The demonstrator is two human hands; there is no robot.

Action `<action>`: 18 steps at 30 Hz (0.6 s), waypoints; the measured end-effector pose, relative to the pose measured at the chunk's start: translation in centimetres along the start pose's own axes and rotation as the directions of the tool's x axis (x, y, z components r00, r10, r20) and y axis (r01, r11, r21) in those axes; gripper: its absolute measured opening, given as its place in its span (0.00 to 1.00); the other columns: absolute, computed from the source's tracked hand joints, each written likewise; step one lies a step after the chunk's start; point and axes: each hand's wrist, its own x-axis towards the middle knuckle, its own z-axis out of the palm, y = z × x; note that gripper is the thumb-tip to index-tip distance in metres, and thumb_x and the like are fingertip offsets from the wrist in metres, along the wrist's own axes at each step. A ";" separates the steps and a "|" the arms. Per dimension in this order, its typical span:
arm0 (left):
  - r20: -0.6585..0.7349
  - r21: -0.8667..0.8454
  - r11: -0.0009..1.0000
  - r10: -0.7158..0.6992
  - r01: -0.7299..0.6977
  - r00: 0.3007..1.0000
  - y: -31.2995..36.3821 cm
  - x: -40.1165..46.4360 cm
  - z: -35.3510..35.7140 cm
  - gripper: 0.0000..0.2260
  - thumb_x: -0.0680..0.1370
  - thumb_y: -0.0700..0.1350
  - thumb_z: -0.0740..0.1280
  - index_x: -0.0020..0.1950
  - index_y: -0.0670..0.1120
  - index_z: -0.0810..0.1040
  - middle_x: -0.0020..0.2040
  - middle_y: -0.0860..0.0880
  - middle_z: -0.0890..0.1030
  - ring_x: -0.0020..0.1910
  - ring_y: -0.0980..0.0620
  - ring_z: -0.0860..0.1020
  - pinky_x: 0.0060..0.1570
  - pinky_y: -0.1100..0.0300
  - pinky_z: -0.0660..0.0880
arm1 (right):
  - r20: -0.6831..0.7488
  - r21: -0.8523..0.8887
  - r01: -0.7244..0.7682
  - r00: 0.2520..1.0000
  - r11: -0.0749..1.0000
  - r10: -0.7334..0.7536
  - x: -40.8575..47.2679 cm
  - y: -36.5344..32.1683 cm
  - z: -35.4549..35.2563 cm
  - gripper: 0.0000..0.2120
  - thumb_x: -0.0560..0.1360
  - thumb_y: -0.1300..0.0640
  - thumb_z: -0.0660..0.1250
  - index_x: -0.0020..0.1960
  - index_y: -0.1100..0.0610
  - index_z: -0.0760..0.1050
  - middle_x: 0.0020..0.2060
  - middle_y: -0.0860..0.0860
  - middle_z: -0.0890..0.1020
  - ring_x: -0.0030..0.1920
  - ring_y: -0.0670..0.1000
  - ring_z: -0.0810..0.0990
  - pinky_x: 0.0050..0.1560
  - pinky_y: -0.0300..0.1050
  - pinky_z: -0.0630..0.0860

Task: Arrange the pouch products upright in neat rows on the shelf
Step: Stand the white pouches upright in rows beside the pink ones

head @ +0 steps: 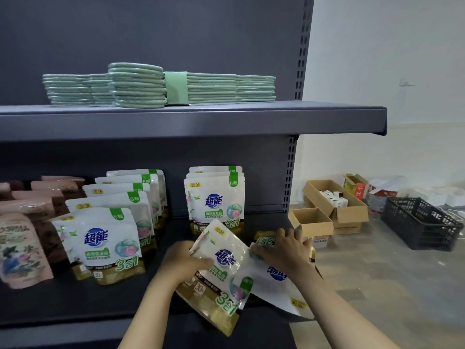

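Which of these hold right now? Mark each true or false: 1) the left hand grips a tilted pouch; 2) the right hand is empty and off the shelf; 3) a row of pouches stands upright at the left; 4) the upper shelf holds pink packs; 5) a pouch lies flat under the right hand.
1) True: the left hand grips the tilted pouch.
2) False: the right hand rests on the flat pouch on the lower shelf.
3) True: the left row of pouches stands upright.
4) False: the upper shelf holds green packs.
5) True.
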 end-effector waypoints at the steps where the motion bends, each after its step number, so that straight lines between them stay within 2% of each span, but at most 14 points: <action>1: -0.030 -0.004 1.000 0.019 -0.019 0.999 0.4 -0.3 -0.5 0.09 0.68 0.47 0.73 0.44 0.45 0.80 0.43 0.48 0.83 0.41 0.52 0.80 0.36 0.62 0.74 | -0.019 0.012 -0.005 1.000 1.000 0.005 0.0 0.0 0.2 0.40 0.68 0.27 0.56 0.68 0.55 0.65 0.67 0.54 0.69 0.70 0.58 0.62 0.68 0.58 0.58; 4: -0.154 0.121 0.992 0.064 -0.045 0.986 1.6 -1.2 -2.6 0.08 0.72 0.49 0.68 0.36 0.46 0.74 0.36 0.48 0.78 0.37 0.48 0.77 0.35 0.60 0.68 | -0.055 0.059 -0.001 0.998 0.998 0.004 -0.1 0.0 0.4 0.39 0.69 0.27 0.55 0.67 0.55 0.65 0.66 0.54 0.70 0.69 0.57 0.63 0.67 0.56 0.60; 6: -0.250 0.133 0.989 0.096 -0.064 0.963 2.5 -1.9 -3.9 0.08 0.74 0.48 0.66 0.36 0.49 0.73 0.36 0.48 0.78 0.39 0.48 0.77 0.37 0.59 0.69 | -0.052 0.073 0.015 0.999 0.997 -0.012 0.1 0.1 0.6 0.38 0.69 0.28 0.55 0.68 0.54 0.64 0.67 0.53 0.69 0.69 0.57 0.63 0.67 0.56 0.60; 8: -0.333 -0.004 0.991 0.125 -0.134 0.935 3.4 -2.7 -4.9 0.04 0.75 0.46 0.65 0.43 0.47 0.76 0.41 0.48 0.80 0.41 0.48 0.79 0.38 0.59 0.72 | -0.061 0.074 0.046 0.997 0.996 -0.042 0.3 0.2 0.9 0.37 0.70 0.29 0.55 0.70 0.53 0.62 0.68 0.52 0.68 0.70 0.56 0.62 0.68 0.57 0.58; 10: -0.394 -0.114 0.970 0.155 -0.216 0.906 4.2 -3.3 -5.4 0.06 0.76 0.45 0.65 0.50 0.46 0.77 0.44 0.49 0.81 0.43 0.49 0.79 0.38 0.59 0.74 | -0.060 0.075 0.065 0.996 0.995 -0.060 0.3 0.1 0.8 0.37 0.71 0.31 0.56 0.71 0.53 0.61 0.69 0.51 0.67 0.71 0.55 0.60 0.68 0.58 0.57; 12: -0.430 -0.258 0.923 0.156 -0.287 0.889 4.7 -3.7 -5.4 0.06 0.76 0.44 0.66 0.51 0.46 0.78 0.46 0.49 0.82 0.44 0.50 0.80 0.44 0.56 0.77 | -0.023 0.104 0.061 0.998 0.993 -0.059 0.5 0.1 0.8 0.35 0.73 0.32 0.55 0.73 0.52 0.59 0.70 0.50 0.65 0.73 0.56 0.58 0.69 0.60 0.56; 14: -0.423 -0.442 0.837 0.121 -0.321 0.898 5.0 -3.9 -4.9 0.05 0.76 0.44 0.66 0.49 0.47 0.79 0.40 0.51 0.83 0.40 0.52 0.81 0.40 0.57 0.78 | 0.005 0.158 0.089 0.996 0.983 -0.091 0.9 -0.1 0.6 0.31 0.75 0.34 0.53 0.72 0.49 0.60 0.71 0.50 0.65 0.73 0.57 0.57 0.69 0.62 0.56; 15: -0.409 -0.517 0.795 0.096 -0.318 0.907 5.1 -3.9 -4.6 0.04 0.76 0.43 0.66 0.48 0.47 0.79 0.35 0.54 0.82 0.36 0.54 0.80 0.35 0.60 0.77 | -0.046 0.220 0.140 0.990 0.965 -0.133 0.9 -0.4 0.4 0.27 0.76 0.37 0.53 0.71 0.47 0.61 0.70 0.51 0.67 0.73 0.58 0.58 0.68 0.63 0.57; 16: -0.396 -0.573 0.760 0.072 -0.307 0.916 5.1 -3.7 -4.2 0.03 0.76 0.43 0.66 0.47 0.47 0.79 0.30 0.55 0.80 0.34 0.55 0.79 0.31 0.62 0.75 | -0.104 0.345 0.187 0.982 0.920 -0.160 1.0 -0.9 0.0 0.23 0.77 0.40 0.55 0.69 0.46 0.62 0.68 0.53 0.71 0.71 0.59 0.63 0.68 0.62 0.59; 17: -0.380 -0.621 0.727 0.048 -0.293 0.924 5.2 -3.6 -3.8 0.02 0.75 0.43 0.67 0.47 0.48 0.79 0.27 0.55 0.79 0.32 0.55 0.79 0.30 0.62 0.74 | -0.124 0.543 0.205 0.979 0.814 -0.164 0.4 -1.5 -1.0 0.20 0.78 0.40 0.55 0.67 0.46 0.64 0.65 0.53 0.75 0.68 0.58 0.68 0.68 0.60 0.62; 18: -0.364 -0.660 0.697 0.029 -0.280 0.931 5.2 -3.4 -3.4 0.02 0.75 0.44 0.67 0.47 0.48 0.79 0.26 0.55 0.80 0.33 0.54 0.79 0.30 0.62 0.74 | -0.086 0.755 0.164 0.985 0.635 -0.152 -0.3 -2.4 -2.3 0.21 0.78 0.37 0.51 0.65 0.45 0.69 0.62 0.50 0.78 0.66 0.55 0.72 0.68 0.56 0.64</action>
